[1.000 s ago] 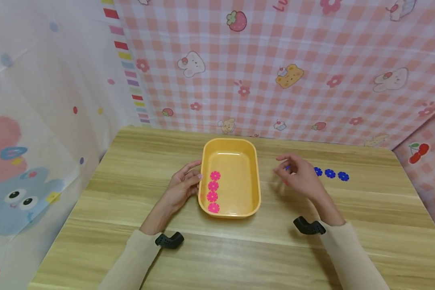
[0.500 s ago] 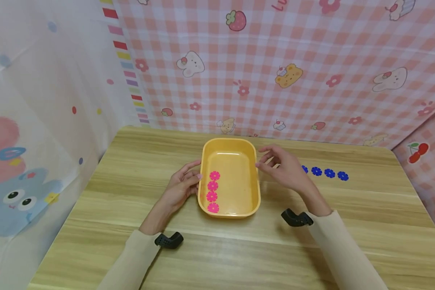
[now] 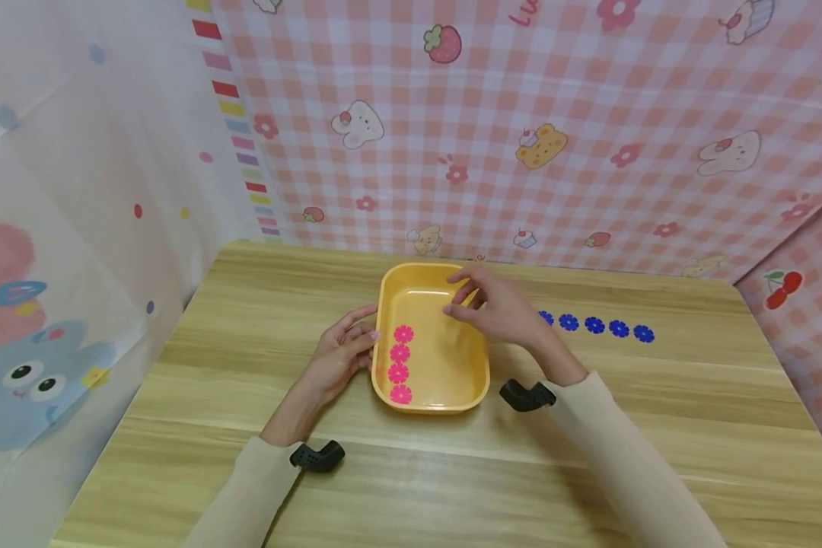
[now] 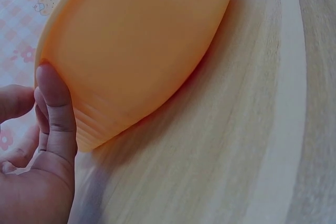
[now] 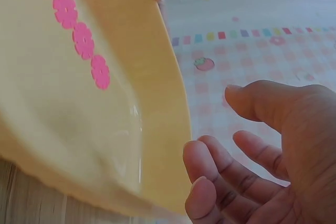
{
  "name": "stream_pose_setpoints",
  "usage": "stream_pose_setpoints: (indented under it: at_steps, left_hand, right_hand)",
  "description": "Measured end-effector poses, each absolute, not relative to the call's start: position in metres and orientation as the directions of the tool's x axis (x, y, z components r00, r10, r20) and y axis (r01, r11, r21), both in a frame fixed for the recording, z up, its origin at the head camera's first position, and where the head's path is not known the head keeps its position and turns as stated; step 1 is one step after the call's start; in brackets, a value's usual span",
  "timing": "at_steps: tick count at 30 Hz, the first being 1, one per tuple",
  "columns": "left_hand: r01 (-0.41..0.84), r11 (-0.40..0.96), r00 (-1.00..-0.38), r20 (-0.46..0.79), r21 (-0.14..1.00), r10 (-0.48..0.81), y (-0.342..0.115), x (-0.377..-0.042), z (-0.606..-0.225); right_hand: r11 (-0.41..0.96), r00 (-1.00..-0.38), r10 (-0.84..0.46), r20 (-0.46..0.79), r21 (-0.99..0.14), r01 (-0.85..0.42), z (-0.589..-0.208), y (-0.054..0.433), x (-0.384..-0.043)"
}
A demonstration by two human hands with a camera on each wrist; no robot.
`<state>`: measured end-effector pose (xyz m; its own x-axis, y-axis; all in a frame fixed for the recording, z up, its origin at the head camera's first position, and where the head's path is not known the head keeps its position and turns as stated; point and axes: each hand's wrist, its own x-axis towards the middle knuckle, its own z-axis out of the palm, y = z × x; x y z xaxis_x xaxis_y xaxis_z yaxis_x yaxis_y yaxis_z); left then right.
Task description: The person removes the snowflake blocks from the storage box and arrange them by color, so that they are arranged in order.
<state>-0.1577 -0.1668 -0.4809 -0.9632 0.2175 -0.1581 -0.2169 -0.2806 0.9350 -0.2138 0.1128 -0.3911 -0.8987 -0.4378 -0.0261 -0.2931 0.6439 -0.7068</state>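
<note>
A yellow rectangular tray [image 3: 445,373] rests on the wooden table. Along its left side runs a line of several pink flower-shaped discs [image 3: 400,353], lying flat on the tray floor. My left hand [image 3: 339,354] holds the tray's left edge; in the left wrist view the thumb [image 4: 55,108] lies against the outer wall, its tip at the rim. Over the tray's far right corner hovers my right hand [image 3: 500,312], fingers loosely bent. The right wrist view shows its thumb [image 5: 262,100] and fingers apart with nothing between them.
Right of the tray, several blue flower-shaped discs [image 3: 594,326] form a row on the table [image 3: 411,479], its left end partly covered by the right hand. A pink checked cloth [image 3: 397,175] hangs behind the table, and a white patterned cloth [image 3: 109,167] hangs at the left.
My right hand has moved left from beside the blue discs to above the tray, uncovering more of the blue row. The left hand, tray and pink discs stay put.
</note>
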Motion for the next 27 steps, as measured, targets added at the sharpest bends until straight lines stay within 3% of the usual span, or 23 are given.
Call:
stream_pose_setpoints:
  at_steps: [20,27]
  left_hand:
    - [-0.217,-0.27,-0.962,-0.16,0.938,0.22,-0.169,-0.159,-0.481]
    - [-0.223,-0.272,-0.962,-0.166,0.936,0.216,-0.167,-0.159,-0.481]
  right_hand:
    - [0.586,-0.798,-0.585,-0.147,-0.756,-0.291,-0.415,0.069,-0.236]
    - [0.61,-0.755,-0.598,-0.267,-0.763,-0.213,-0.429,0.059,-0.242]
